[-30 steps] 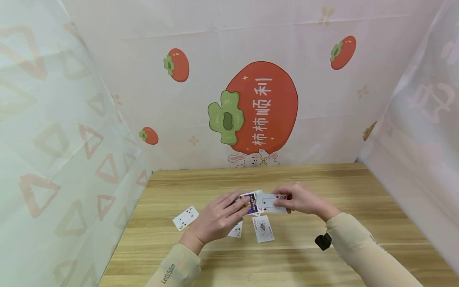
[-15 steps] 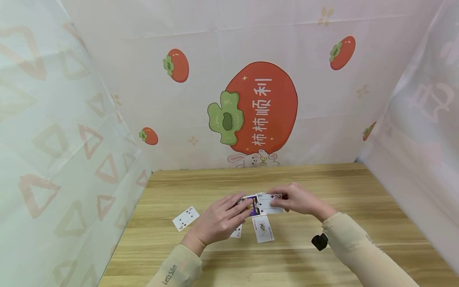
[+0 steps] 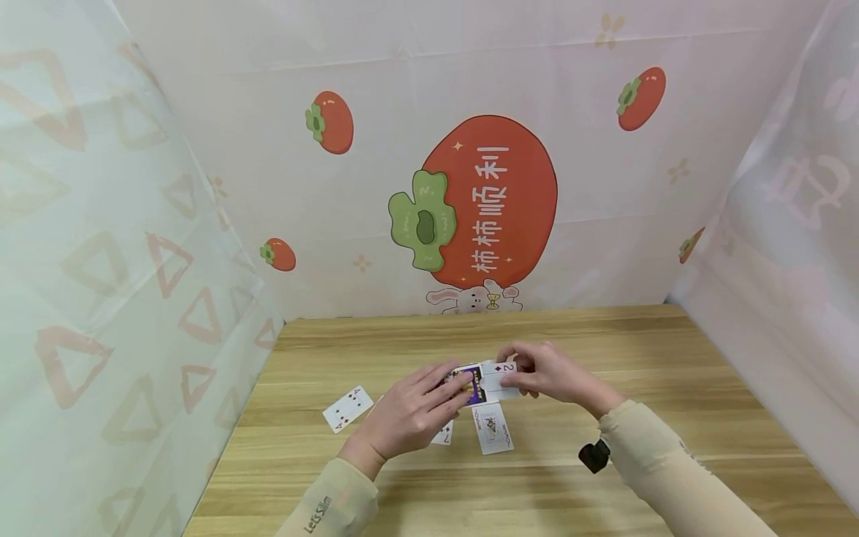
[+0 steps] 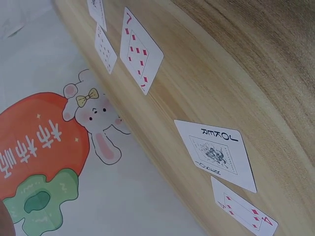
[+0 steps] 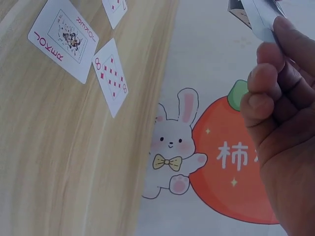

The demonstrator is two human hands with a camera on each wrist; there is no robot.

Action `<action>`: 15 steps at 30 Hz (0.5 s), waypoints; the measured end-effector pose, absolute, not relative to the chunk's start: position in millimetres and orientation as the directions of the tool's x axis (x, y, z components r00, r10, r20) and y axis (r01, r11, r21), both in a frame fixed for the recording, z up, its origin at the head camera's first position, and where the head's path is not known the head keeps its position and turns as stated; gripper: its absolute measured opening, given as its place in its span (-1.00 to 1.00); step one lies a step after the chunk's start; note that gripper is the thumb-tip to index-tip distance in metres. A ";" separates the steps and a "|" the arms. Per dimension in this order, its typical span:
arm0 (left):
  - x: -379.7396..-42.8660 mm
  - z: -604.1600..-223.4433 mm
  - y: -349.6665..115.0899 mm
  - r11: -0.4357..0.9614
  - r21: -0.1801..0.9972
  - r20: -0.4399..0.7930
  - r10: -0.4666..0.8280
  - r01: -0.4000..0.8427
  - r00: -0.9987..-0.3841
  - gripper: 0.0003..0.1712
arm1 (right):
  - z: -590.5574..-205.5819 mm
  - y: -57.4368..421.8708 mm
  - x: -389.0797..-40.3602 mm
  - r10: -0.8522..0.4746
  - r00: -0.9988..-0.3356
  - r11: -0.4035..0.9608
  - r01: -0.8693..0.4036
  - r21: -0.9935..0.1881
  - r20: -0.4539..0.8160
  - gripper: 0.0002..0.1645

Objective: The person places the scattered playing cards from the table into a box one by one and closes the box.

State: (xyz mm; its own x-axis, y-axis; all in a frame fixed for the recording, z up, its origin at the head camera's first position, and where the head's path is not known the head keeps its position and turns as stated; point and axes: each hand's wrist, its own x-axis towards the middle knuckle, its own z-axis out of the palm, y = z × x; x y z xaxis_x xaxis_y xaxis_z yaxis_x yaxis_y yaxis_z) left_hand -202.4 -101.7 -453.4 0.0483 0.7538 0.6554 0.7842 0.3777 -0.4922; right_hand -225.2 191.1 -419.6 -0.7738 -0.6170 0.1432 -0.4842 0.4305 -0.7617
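My left hand (image 3: 406,406) holds a purple-and-white playing card box (image 3: 475,384) above the table, fingers lying across its face. At the box's right end, my right hand (image 3: 550,373) pinches a two of diamonds (image 3: 493,380) between thumb and fingers. The card sits partly inside the box, with its outer part sticking out. Whether more cards lie beneath it, I cannot tell. In the right wrist view, the right hand (image 5: 285,108) grips the pale card (image 5: 258,19) by its end, and the box's edge (image 5: 238,12) shows beside it.
On the wooden table (image 3: 537,492) lie a red joker (image 3: 493,429), a seven of diamonds (image 3: 443,434) partly covered by the left hand, and a four of diamonds (image 3: 347,409). The wrist views add a black joker (image 4: 216,152) and an eight of diamonds (image 5: 110,78). Printed sheets wall the table.
My right hand has moved left, and the two of diamonds has slid farther into the box. The left hand and box shifted slightly at first, then stayed put.
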 end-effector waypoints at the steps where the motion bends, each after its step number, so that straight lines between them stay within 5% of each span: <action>1: -202.4 -453.3 -101.7 0.378 -0.492 0.656 0.754 0.784 0.048 -0.68 | -419.9 191.1 -225.5 -0.623 -0.768 0.416 -0.487 -0.768 0.150 -0.73; 15: -201.7 -453.4 -102.1 0.386 -0.494 0.651 0.758 0.779 0.036 -0.68 | -420.6 191.0 -224.8 -0.656 -0.739 0.323 -0.461 -0.827 0.156 -0.86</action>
